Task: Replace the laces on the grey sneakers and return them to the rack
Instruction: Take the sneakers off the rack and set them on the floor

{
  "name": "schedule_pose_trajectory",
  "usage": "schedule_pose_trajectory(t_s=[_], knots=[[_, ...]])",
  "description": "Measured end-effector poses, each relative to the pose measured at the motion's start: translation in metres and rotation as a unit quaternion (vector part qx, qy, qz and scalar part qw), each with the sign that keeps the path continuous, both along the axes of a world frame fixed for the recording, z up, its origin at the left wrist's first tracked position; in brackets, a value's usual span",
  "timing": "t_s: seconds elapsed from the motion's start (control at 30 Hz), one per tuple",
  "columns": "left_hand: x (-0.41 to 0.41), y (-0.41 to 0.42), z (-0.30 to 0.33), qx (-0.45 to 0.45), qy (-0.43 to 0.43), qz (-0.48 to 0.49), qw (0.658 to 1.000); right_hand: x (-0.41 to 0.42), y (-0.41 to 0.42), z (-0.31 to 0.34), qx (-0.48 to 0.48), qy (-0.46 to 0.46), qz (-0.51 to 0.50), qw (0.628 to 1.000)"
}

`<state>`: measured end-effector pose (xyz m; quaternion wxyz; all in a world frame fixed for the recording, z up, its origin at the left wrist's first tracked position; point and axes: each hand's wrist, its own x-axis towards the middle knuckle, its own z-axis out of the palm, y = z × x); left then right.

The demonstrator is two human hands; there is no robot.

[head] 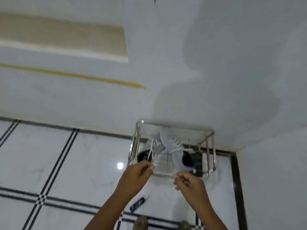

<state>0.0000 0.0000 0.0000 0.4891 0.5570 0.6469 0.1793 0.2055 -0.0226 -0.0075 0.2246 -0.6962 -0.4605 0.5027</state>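
1. Nearest you, low in the view: two feet, blurred, on the tiled floor [54, 163]. A small dark object [137, 204] lies on the tile between your forearms; too blurred to name.
2. Your left hand [137, 175] is raised in front of the rack. Its fingers [150, 166] are curled, thumb and forefinger pinching a white lace [150, 152] that runs up to the left sneaker. The line looks fairly taut, which suggests you are holding it to draw tension or finish a tie.
3. Your right hand [186, 180] sits level with the left, near it but apart. Its fingers [176, 177] are curled and pressed together as if pinching a lace end. I cannot make out a lace inside that grip; motion blur hides it.
4. Beyond the hands: the metal rack [210, 163], a chrome wire frame on the floor, set into the corner against the wall.
5. Both grey sneakers are already on the rack's upper bars. The left sneaker [153, 146] lies tilted, toe toward the wall, dark opening toward you. The right sneaker [176, 146] lies beside it, toes close or touching, with white laces threaded and loose ends trailing right.
6. Judgement: lacing looks done, shoes are home; only the left lace remains in hand. Working at the rack spares you a carry.
7. Farthest: the plain white wall [232, 55] with a beige recess upper left.
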Motion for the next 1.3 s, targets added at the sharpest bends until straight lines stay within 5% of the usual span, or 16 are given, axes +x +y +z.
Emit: schedule_pose_trajectory(t_s=[0.23, 0.43, 0.5, 0.6, 0.7, 0.77, 0.83, 1.07, 1.2, 1.3], knots=[[0.009, 0.001, -0.147, -0.044, 0.023, -0.041, 0.998, 0.005, -0.038, -0.153, -0.099, -0.037, 0.016, 0.994], [0.009, 0.039, -0.223, 0.031, 0.108, -0.155, 0.982, 0.036, 0.0, -0.22, 0.063, -0.181, 0.057, 0.98], [0.006, 0.046, -0.24, 0.068, 0.25, -0.212, 0.942, 0.052, 0.02, -0.237, 0.119, -0.312, 0.102, 0.937], [0.0, 0.05, -0.257, 0.068, 0.422, -0.295, 0.854, 0.068, 0.05, -0.251, 0.082, -0.435, 0.172, 0.88], [-0.003, 0.054, -0.267, 0.097, 0.486, -0.377, 0.782, 0.072, 0.068, -0.258, 0.034, -0.468, 0.255, 0.845], [-0.002, 0.063, -0.267, 0.108, 0.486, -0.402, 0.768, 0.072, 0.074, -0.26, 0.035, -0.471, 0.283, 0.835], [-0.002, 0.071, -0.264, 0.111, 0.466, -0.412, 0.775, 0.074, 0.077, -0.259, 0.043, -0.462, 0.286, 0.838], [-0.001, 0.04, -0.232, 0.221, 0.337, -0.389, 0.828, 0.067, 0.024, -0.228, 0.097, -0.298, 0.157, 0.937], [0.013, -0.024, -0.201, 0.193, 0.245, -0.371, 0.875, 0.066, -0.054, -0.201, 0.135, -0.256, 0.074, 0.954], [0.026, -0.081, -0.183, 0.152, 0.174, -0.368, 0.901, 0.064, -0.112, -0.181, 0.059, -0.237, 0.063, 0.968]])
